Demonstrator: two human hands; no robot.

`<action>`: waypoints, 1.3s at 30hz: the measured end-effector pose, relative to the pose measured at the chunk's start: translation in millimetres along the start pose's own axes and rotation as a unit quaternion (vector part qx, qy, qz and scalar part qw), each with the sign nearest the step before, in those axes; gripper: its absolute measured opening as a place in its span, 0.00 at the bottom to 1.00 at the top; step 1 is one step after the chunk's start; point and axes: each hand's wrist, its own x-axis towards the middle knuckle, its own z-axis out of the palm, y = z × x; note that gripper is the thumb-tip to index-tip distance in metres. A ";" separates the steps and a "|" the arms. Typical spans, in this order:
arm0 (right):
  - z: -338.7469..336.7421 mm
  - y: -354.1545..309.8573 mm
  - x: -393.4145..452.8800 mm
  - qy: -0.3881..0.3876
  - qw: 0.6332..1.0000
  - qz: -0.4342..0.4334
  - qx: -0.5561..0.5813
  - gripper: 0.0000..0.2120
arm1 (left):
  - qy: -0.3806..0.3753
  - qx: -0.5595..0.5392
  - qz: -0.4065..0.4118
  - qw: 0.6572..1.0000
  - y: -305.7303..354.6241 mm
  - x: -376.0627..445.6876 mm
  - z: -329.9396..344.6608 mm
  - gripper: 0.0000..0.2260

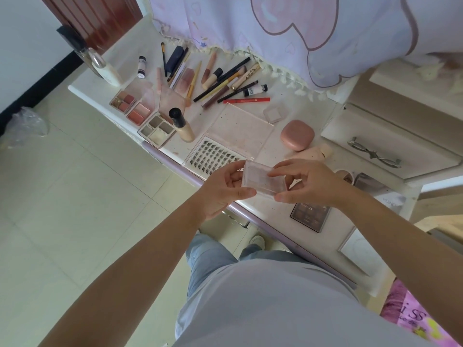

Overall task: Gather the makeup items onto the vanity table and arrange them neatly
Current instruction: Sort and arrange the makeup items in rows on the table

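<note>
Both hands hold a small clear pink compact (260, 180) just above the vanity table's front edge (175, 166). My left hand (225, 189) grips its left end, thumb underneath. My right hand (308, 181) pinches its right side between thumb and fingers. On the table lie an open false-lash tray (213, 156), open eyeshadow and blush palettes (156, 128), a foundation bottle (181, 125), a pink rounded case (297, 134), a dark palette (310, 216) and several brushes and pencils (225, 83).
A white lotion bottle (106, 68) and a glass bottle stand at the table's far left corner. A frilled lilac cloth (275, 33) hangs over the back. Drawers with a metal handle (373, 152) sit right. Tiled floor (75, 196) lies left, with a plastic bag.
</note>
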 end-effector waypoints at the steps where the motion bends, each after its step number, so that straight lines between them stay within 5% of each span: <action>1: -1.5 1.6 1.7 -0.007 1.000 0.010 0.015 0.15 | -0.011 -0.008 -0.003 1.000 0.7 0.3 -1.1 0.26; 4: -9.9 7.6 9.6 0.002 0.983 0.072 0.169 0.05 | -0.052 -0.015 -0.028 0.998 0.2 2.0 -6.9 0.25; 7: -17.2 20.7 17.2 0.023 0.958 0.164 0.234 0.20 | 0.014 0.050 -0.060 0.997 -8.6 5.3 -11.4 0.25; 10: -11.6 34.8 22.4 0.064 0.941 0.225 0.246 0.21 | 0.071 0.189 -0.074 0.977 -24.7 6.4 -11.0 0.24; 15: 4.5 52.3 31.8 0.162 0.926 0.229 0.252 0.15 | 0.103 0.418 -0.058 0.901 -48.1 11.0 -0.6 0.25; 27: 22.5 63.0 51.1 0.262 0.903 0.234 0.247 0.11 | 0.179 0.555 -0.075 0.809 -57.5 29.7 9.0 0.14; 29: 20.1 60.4 47.8 0.243 0.927 0.237 0.160 0.07 | 0.181 0.558 -0.073 0.807 -61.3 27.5 9.0 0.13; 33: 7.0 58.0 24.6 0.186 0.959 0.160 -0.142 0.19 | 0.180 0.560 -0.063 0.806 -64.2 20.7 7.3 0.14; 39: 11.0 90.6 -26.3 0.019 0.860 0.142 -0.490 0.36 | 0.154 0.576 -0.060 0.801 -65.7 15.8 8.8 0.17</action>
